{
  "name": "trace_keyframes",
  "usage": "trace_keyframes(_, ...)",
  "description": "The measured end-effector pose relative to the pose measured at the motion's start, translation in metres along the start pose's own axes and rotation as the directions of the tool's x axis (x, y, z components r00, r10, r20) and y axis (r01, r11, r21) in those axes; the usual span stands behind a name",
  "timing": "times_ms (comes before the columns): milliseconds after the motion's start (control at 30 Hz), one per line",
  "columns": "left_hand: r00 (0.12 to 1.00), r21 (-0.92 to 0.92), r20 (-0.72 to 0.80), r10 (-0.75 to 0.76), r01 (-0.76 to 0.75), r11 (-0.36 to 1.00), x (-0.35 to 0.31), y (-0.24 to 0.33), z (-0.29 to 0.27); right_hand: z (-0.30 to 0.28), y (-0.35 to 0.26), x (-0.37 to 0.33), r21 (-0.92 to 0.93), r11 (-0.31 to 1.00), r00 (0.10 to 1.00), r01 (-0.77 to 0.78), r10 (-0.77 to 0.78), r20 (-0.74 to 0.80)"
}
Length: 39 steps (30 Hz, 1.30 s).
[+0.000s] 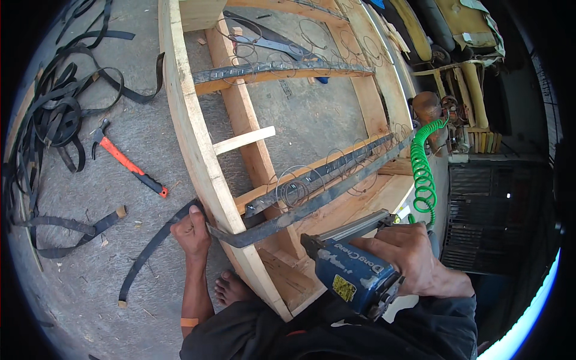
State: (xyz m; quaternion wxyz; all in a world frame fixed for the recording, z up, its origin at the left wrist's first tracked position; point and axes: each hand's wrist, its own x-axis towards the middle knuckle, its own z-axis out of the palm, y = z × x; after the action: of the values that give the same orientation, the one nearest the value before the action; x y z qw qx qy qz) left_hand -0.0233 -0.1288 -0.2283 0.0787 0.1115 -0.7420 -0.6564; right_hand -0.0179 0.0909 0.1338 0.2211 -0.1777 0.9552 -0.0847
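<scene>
My left hand (193, 233) is closed on a black webbing strap (318, 204), just outside the near left rail of a wooden frame (198, 126). The strap runs over that rail and across the frame to the far right side; its loose end hangs to the floor past my fist. My right hand (399, 255) grips a blue air stapler (354, 273), held over the frame's near end with its nose close to the strap. A green coiled air hose (423, 162) leads off behind the stapler. Beneath the strap lies a crossbar with wire coil springs (300, 186).
On the floor at left lie a hammer (129, 159) with an orange and black handle and a tangle of black straps (60, 114). A hand saw (273, 45) rests inside the frame's far part. Old cushions (462, 27) are piled at far right. My bare foot (233, 289) stands beside the frame.
</scene>
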Motion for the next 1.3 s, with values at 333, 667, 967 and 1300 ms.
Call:
trace_keyframes(333,0.996,-0.052,0.045,0.076,-0.074,0.996,0.002,-0.001,0.012,0.004,-0.021,0.056,0.028,0.974,0.974,0.224,-0.225,0.023)
trace_keyframes(667,0.995,-0.070,0.029,0.099,-0.097,0.993,-0.001,-0.009,0.014,0.015,-0.023,0.078,-0.003,0.979,0.963,0.203,-0.199,0.182)
trace_keyframes(967,0.995,-0.033,0.022,0.095,-0.095,0.995,0.000,-0.013,0.016,0.007,-0.025,0.084,0.018,0.988,0.950,0.151,-0.150,0.273)
trace_keyframes(1300,0.996,-0.043,0.001,0.093,-0.093,0.995,0.004,-0.007,0.014,0.007,-0.027,0.084,-0.018,0.976,0.946,0.219,-0.208,0.249)
